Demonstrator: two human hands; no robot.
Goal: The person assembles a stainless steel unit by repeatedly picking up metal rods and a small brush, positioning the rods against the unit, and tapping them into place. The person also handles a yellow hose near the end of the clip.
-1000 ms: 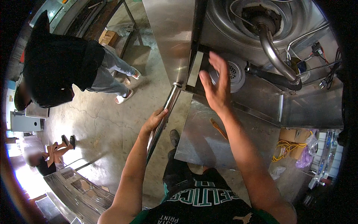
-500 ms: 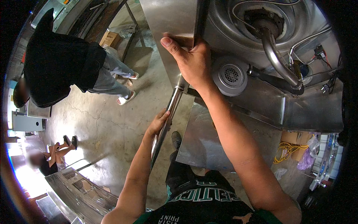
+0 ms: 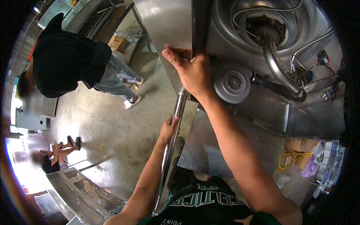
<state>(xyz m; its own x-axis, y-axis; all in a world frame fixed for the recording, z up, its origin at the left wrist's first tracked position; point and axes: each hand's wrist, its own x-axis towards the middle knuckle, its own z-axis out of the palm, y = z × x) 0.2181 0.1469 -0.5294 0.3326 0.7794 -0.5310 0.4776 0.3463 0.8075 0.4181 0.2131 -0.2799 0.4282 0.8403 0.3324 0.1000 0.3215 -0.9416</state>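
A long, shiny metal tube point(image 3: 170, 150) runs from the lower end of a stainless steel panel point(image 3: 165, 22) down past my left side. Around its upper part my left hand point(image 3: 170, 129) is closed, fingers wrapped behind it. My right hand point(image 3: 193, 71) grips the panel's long edge, thumb lying over the near face; the other fingers are partly hidden. Right of that hand sits a round grey blower with a grille point(image 3: 232, 85), with a black hose point(image 3: 273, 83) beside it. Above, a curved metal pipe point(image 3: 272, 56) joins the round steel burner housing point(image 3: 228, 22).
A flat metal sheet point(image 3: 206, 144) juts out below the equipment. On the right floor lie a yellow cable point(image 3: 288, 159) and cardboard boxes point(image 3: 296, 145). One person in black point(image 3: 71, 62) stands at left; another sits farther off point(image 3: 54, 163). A plastic-wrapped metal unit point(image 3: 82, 193) stands lower left.
The tube has swung more upright, its lower end now close to my body. My left hand has moved right with it. My right hand keeps its grip on the panel edge.
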